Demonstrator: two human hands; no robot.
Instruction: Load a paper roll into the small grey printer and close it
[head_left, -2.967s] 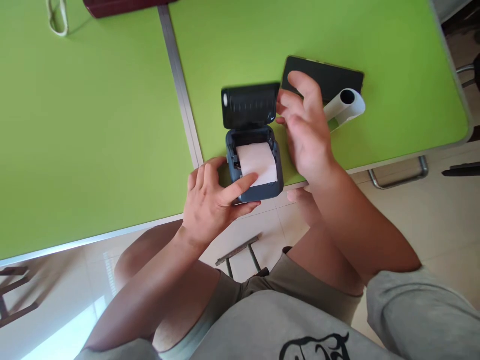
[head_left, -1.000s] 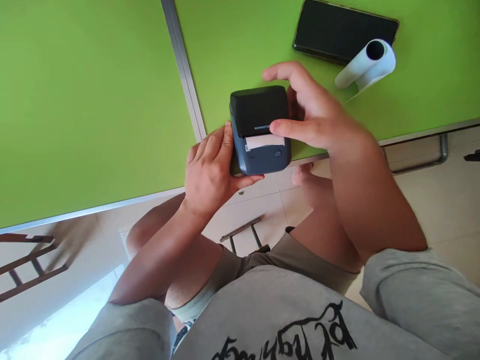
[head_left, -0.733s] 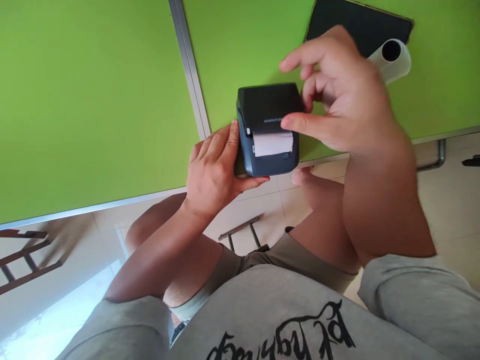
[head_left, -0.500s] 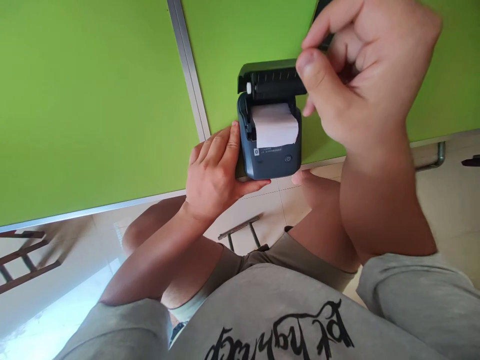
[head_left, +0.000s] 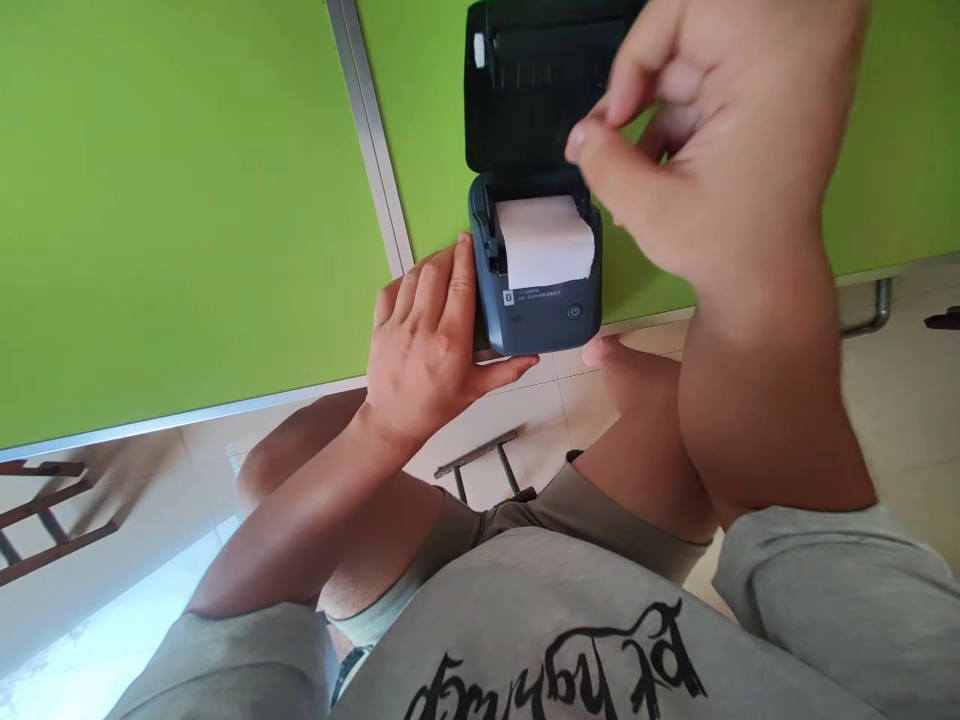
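A small dark blue-grey portable printer [head_left: 544, 322] sits at the table's front edge, its black lid [head_left: 536, 110] swung back wide. A strip of white paper [head_left: 547, 240] comes out of its bay and lies over the front. My left hand [head_left: 420, 340] grips the printer's left side, fingers along the wall and thumb by the front edge. Above the lid's right side is my right hand [head_left: 697, 150], thumb and forefinger tips pressed together. Whether anything is between those fingertips cannot be made out. The hand covers the lid's right edge.
The green tabletop [head_left: 187, 200] has a metal seam strip [head_left: 371, 140] running across it and a metal front edge. Below are my legs, a stool frame [head_left: 476, 455], a wooden rack-like frame [head_left: 52, 520] at left, and a metal bar [head_left: 874, 310] at right.
The printer's lid has swung further back, from partly raised to wide open. My right hand has shifted slightly left. My left hand has stayed at the printer's side.
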